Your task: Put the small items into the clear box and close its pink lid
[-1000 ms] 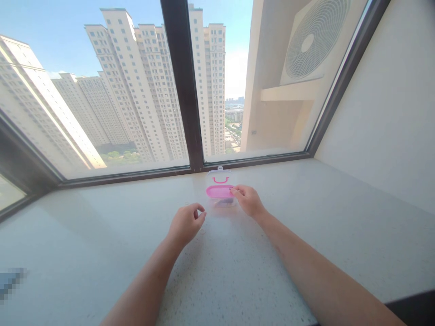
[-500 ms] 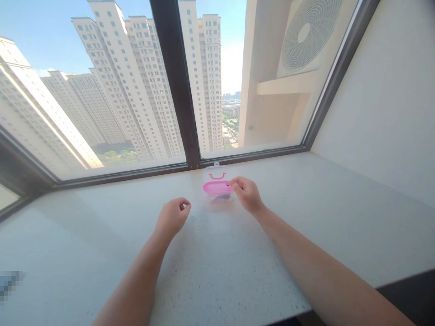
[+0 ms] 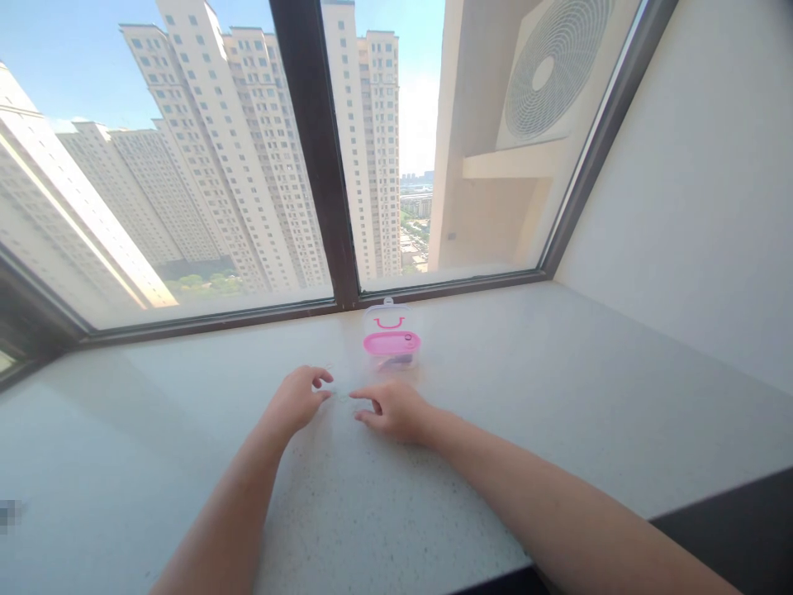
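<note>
A small clear plastic box (image 3: pixel 396 361) with a pink rim stands on the white sill, its clear lid (image 3: pixel 379 314) with a pink handle raised behind it. A small dark ring-like thing (image 3: pixel 407 337) lies at the right of the pink top. Something dark shows through the box's wall. My right hand (image 3: pixel 396 411) is in front of the box, index finger stretched out and thumb apart, by a small clear ring-like piece (image 3: pixel 344 399) on the sill. Left of that piece, my left hand (image 3: pixel 299 401) has its thumb and fingers apart, with nothing visible between them.
The white speckled sill (image 3: pixel 347 512) runs up to a dark window frame (image 3: pixel 291 314) behind the box. A white wall (image 3: pixel 700 215) closes off the right side. A blurred, pixelated thing (image 3: pixel 8 512) lies at the far left edge.
My right hand has left the box's pink top and come down and left to the sill, its fingers parting. My left hand has opened its pinch and shifted slightly left.
</note>
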The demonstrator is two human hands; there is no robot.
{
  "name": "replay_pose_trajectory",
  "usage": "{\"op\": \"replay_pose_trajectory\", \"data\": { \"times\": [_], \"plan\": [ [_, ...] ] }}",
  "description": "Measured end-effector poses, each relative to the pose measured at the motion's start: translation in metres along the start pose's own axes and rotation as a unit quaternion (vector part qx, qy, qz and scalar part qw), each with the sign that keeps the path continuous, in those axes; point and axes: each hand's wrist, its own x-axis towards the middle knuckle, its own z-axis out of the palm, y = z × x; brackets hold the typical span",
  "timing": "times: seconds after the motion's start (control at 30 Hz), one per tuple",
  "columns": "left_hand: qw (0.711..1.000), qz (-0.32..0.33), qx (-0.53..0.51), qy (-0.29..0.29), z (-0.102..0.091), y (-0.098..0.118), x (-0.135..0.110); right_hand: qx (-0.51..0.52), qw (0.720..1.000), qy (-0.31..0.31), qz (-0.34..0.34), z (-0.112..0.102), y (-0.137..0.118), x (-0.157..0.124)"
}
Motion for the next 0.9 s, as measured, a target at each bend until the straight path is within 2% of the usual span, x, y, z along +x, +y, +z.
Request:
{"op": "replay_pose_trajectory", "data": {
  "times": [0.27,0.73,0.9],
  "plan": [
    [0.999,0.024,-0.012,-0.046,0.011,0.010,0.002,-0.170,0.984,-0.048,-0.001,0.001,-0.012,0.004],
    [0.994,0.067,0.025,-0.077,0.017,0.006,0.006,-0.204,0.978,-0.051,0.009,0.008,-0.013,0.018],
    [0.991,0.103,0.048,-0.077,0.022,0.004,0.004,-0.201,0.974,-0.099,0.035,0.005,-0.024,0.038]
  ]
}}
